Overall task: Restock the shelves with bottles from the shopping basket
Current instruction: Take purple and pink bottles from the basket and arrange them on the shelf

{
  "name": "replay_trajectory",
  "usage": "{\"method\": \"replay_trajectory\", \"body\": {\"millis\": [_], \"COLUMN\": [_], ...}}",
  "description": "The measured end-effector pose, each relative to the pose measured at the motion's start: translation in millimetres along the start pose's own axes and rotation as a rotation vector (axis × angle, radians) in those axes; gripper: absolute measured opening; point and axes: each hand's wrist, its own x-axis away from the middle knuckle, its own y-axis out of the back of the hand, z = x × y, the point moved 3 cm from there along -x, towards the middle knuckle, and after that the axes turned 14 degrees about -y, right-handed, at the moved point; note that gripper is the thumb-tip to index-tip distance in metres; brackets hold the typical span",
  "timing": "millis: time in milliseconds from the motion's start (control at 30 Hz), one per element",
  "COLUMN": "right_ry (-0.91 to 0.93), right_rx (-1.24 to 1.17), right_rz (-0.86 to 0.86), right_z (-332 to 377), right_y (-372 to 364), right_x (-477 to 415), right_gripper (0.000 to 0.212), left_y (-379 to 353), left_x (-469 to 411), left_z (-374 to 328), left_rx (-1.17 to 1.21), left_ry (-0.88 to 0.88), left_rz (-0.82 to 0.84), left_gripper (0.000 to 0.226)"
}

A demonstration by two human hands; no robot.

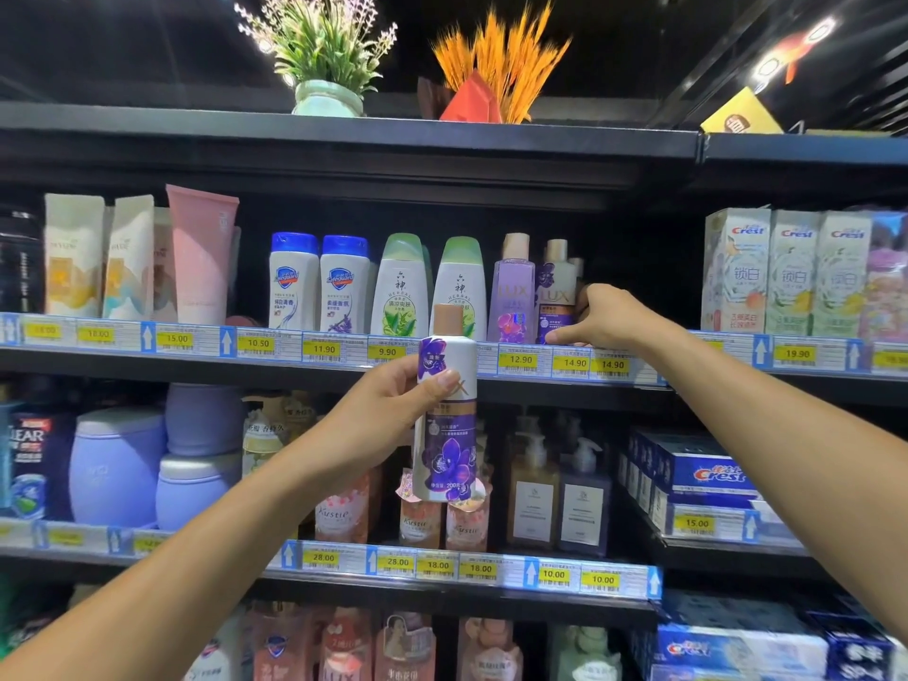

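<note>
My left hand (393,410) grips a white Lux bottle (444,435) with a tan cap and purple flower print, held upright in front of the shelf edge. My right hand (597,319) reaches onto the upper shelf (634,371) and curls around a matching white-and-purple Lux bottle (555,297) standing there. A lilac Lux bottle (513,297) stands just left of it. The shopping basket is out of view.
The same shelf carries green-capped herbal bottles (403,292), blue-capped Safeguard bottles (295,282), tubes at the left and Crest boxes (786,277) at the right. A dark gap lies right of my right hand. Lower shelves hold pump bottles, jars and pouches.
</note>
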Motion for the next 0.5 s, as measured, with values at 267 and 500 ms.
{"method": "replay_trajectory", "body": {"millis": [267, 500], "right_ry": [0.079, 0.299], "right_rx": [-0.014, -0.355], "right_rz": [-0.192, -0.05], "right_z": [-0.5, 9.5], "right_y": [39.7, 59.1], "right_x": [19.6, 78.7], "right_gripper": [0.051, 0.014], "left_y": [-8.0, -27.6], "left_x": [-13.9, -46.1], "left_z": [-17.5, -40.1], "left_rx": [-0.034, -0.033], "left_ry": [-0.043, -0.137], "left_rz": [0.034, 0.037], "left_gripper": [0.03, 0.029]}}
